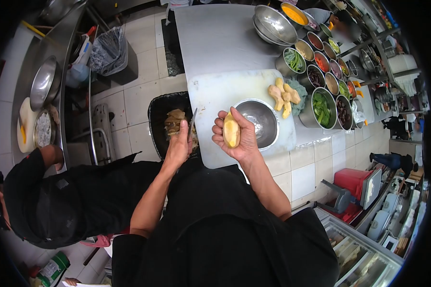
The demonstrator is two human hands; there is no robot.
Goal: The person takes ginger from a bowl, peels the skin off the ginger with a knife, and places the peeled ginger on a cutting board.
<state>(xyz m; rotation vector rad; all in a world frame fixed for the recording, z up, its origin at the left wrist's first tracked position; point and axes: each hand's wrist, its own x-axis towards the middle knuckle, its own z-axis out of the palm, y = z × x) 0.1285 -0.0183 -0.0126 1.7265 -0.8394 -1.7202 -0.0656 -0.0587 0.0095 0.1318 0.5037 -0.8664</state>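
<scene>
My right hand [239, 136], palm up, is wrapped round an oblong, pale yellow peeled root [232, 131]. My left hand [178, 148] grips a knife [192, 125] with its narrow blade pointing up and away from me; its handle is hidden in my fingers. Right behind the root sits a metal bowl [268, 125] on a white cutting board [210, 95]. Several knobbly yellow root pieces [286, 95] lie at the board's far right. Below my left hand, a black-lined bin [156, 115] holds brown scraps [174, 120].
Metal containers of cut vegetables [322, 107] and stacked bowls [273, 24] stand on the steel table [210, 38]. At left are another person in black [81, 201], a grey bin [129, 62] and a steel counter [24, 91]. A red cooler [347, 179] stands at right.
</scene>
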